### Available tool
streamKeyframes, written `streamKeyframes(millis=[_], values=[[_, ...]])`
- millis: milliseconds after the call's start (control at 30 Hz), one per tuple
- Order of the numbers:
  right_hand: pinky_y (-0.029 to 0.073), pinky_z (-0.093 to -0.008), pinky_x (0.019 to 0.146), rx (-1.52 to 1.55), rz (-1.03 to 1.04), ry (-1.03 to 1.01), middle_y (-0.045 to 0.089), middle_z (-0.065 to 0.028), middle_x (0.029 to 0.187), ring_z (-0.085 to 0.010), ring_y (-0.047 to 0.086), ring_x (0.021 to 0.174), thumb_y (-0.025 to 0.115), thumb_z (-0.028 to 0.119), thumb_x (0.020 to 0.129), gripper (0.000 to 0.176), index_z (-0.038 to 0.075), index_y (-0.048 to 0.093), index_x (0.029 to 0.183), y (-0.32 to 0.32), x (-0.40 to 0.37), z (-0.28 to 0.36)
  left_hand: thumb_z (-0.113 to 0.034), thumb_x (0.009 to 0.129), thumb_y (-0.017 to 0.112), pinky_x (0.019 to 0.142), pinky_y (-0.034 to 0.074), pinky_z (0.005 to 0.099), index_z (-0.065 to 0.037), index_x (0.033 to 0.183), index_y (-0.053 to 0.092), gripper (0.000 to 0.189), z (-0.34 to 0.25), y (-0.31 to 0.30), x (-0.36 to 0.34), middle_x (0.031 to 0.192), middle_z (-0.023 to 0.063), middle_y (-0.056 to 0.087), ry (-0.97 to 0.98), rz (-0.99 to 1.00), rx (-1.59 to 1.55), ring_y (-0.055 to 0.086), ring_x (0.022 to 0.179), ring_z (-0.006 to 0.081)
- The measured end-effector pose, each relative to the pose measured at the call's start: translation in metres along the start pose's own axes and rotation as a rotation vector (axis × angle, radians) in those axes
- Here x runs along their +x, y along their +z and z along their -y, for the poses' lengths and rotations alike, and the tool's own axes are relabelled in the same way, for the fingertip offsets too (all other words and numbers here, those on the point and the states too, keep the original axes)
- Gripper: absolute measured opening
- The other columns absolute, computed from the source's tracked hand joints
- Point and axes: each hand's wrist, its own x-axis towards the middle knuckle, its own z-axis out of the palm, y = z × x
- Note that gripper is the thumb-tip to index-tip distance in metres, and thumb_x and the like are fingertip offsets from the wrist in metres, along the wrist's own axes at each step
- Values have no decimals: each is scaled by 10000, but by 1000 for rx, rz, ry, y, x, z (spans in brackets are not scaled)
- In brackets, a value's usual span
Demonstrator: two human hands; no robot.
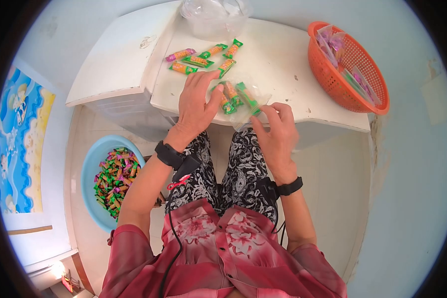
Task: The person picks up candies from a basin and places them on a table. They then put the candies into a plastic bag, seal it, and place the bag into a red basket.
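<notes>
My left hand [198, 99] reaches over the white table top, fingers apart, beside several green-and-orange wrapped candies [232, 94]. A clear plastic bag [256, 92] lies around or under a green candy [247, 96] at the table's front edge. My right hand [279, 130] has its thumb and index finger closed on the bag's lower right part. Behind my left hand lie more small packets, among them a pink-ended one [181, 54] and a green one [227, 67] near my fingertips.
An orange basket [350, 64] with filled clear bags stands at the table's right. A clear container [216, 22] sits at the back. On the floor at the left, a blue basin [90, 181] holds several wrapped candies. The white table's front edge [328, 124] runs before my knees.
</notes>
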Motion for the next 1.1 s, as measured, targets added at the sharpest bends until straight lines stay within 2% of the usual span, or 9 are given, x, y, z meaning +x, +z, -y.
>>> streamKeyframes(millis=[233, 433, 533, 633, 733, 933, 1033, 1100], values=[[569, -406, 778, -54, -39, -114, 759, -45, 1028, -274, 667, 923, 822, 58, 857, 234, 75, 781, 1088, 2, 7, -3, -125, 1054, 660, 894, 568, 371, -33, 1412, 656, 370, 14, 15, -2, 1250, 112, 754, -84, 109, -104, 664, 1142, 271], [583, -400, 796, -32, -20, -175, 773, -52, 1048, -278, 675, 915, 780, 11, 864, 239, 65, 780, 1097, 9, 9, -4, -121, 1045, 672, 863, 575, 371, -38, 1396, 671, 360, 10, 18, -3, 1229, 102, 764, -76, 92, -100, 682, 1121, 256], [580, -400, 792, -10, -42, -74, 771, -62, 1052, -286, 684, 903, 764, -18, 875, 249, 70, 780, 1108, 8, 3, -9, -131, 1034, 691, 852, 577, 378, -37, 1381, 679, 359, 19, 15, 2, 1202, 102, 766, 4, 9, -29, 682, 1124, 269], [577, -401, 783, 110, -78, -66, 769, -80, 1055, -296, 695, 902, 762, -48, 876, 257, 63, 774, 1108, -1, -1, -10, -134, 1005, 718, 900, 570, 414, -32, 1358, 690, 368, 20, 8, 19, 1173, 102, 766, -33, 14, 94, 673, 1123, 295], [580, -403, 781, 130, -99, -120, 766, -94, 1059, -299, 707, 923, 762, -78, 868, 266, 54, 767, 1100, -8, -2, -8, -182, 977, 742, 946, 549, 448, -30, 1349, 701, 404, 31, 9, 41, 1131, 108, 772, 70, 32, 309, 672, 1118, 309], [591, -404, 790, 198, -88, -121, 763, -104, 1069, -309, 718, 948, 725, -128, 850, 303, 44, 759, 1098, -17, -5, -2, -270, 947, 757, 928, 536, 462, -37, 1358, 711, 474, 37, 17, 66, 1055, 105, 781, -93, 327, 436, 677, 1054, 307], [590, -407, 794, 198, -99, -134, 758, -111, 1079, -314, 715, 944, 716, -142, 838, 325, 43, 756, 1102, -20, -5, -3, -252, 936, 761, 927, 537, 452, -57, 1359, 716, 467, 37, 17, 67, 1064, 86, 781, -170, 268, 364, 676, 1034, 297], [587, -386, 771, 228, -98, -96, 757, -113, 1081, -300, 717, 947, 718, -137, 858, 300, 44, 754, 1095, -21, -7, -5, -208, 932, 761, 922, 536, 440, -71, 1369, 714, 460, 28, 6, 66, 1077, 72, 779, -110, 213, 308, 674, 1044, 282]])
